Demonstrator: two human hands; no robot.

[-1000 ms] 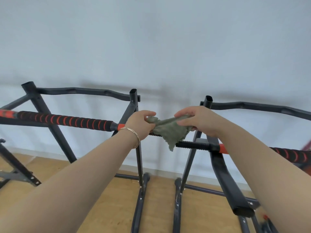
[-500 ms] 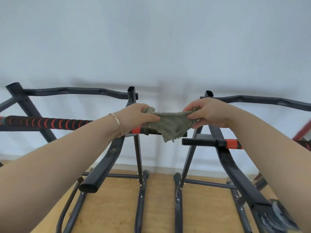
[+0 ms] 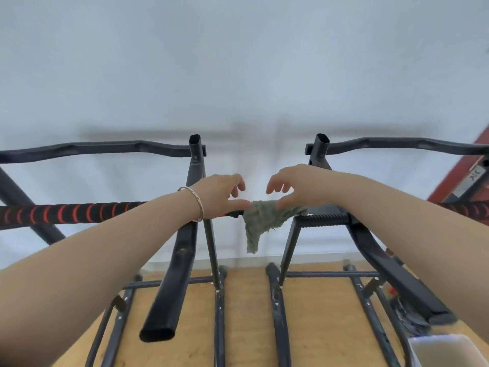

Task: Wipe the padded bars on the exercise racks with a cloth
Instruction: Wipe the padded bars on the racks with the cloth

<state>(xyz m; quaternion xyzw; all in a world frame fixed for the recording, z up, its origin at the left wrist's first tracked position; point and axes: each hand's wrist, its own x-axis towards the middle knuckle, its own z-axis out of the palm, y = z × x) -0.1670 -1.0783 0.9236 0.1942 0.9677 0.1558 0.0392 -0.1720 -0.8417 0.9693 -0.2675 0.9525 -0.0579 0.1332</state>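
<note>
Up in the gap between left rack (image 3: 197, 165) and right rack (image 3: 321, 152): cloth (image 3: 260, 221) slung across, right end lying on the ribbed black grip (image 3: 322, 219), one corner dangling toward the floor (image 3: 246, 300). Left hand (image 3: 219, 196) loose and half open, fingers lifted clear, just the thumb tip on the cloth's left corner. Right hand (image 3: 300, 185) much the same, fingers raised and lightly curled, thumb down on the top edge. No proper hold visible from either, and no telling of any pinch underneath. Looks like a regather ahead of the next wipe, so bunch the cloth into one palm first, not fingertips. Then wrap it right round the left padded bar (image 3: 66, 214), squeeze, and draw along the red-striped foam in one long pass, twisting to catch the underside. Same again for the right padded bar (image 3: 473, 211). Careful with that dangling corner: easy to drop between the racks.
</note>
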